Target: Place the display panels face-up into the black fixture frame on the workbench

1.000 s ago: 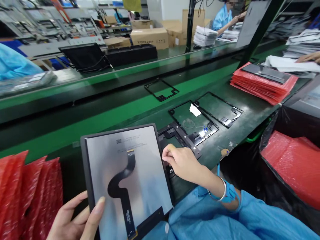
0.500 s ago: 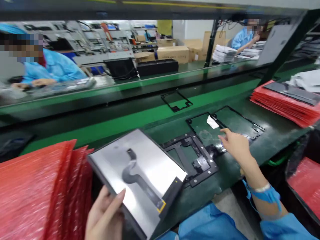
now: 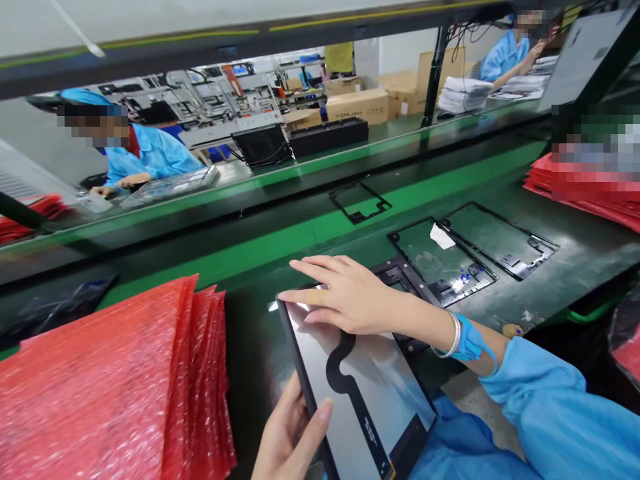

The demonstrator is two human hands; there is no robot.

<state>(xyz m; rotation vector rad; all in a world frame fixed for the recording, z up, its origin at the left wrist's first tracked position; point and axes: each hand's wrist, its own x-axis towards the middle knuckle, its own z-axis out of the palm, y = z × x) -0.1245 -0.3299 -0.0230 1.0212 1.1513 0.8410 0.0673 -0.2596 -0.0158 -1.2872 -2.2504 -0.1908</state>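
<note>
While left hand (image 3: 287,437) grips display panel (image 3: 370,393), right hand (image 3: 345,293) flat on top

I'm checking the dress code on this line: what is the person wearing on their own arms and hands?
Both hands are bare, no gloves. The right hand has a light blue smock sleeve behind it, and at the wrist a silver bangle beside a blue wrist strap. The left hand shows no sleeve or jewellery in view.
</note>
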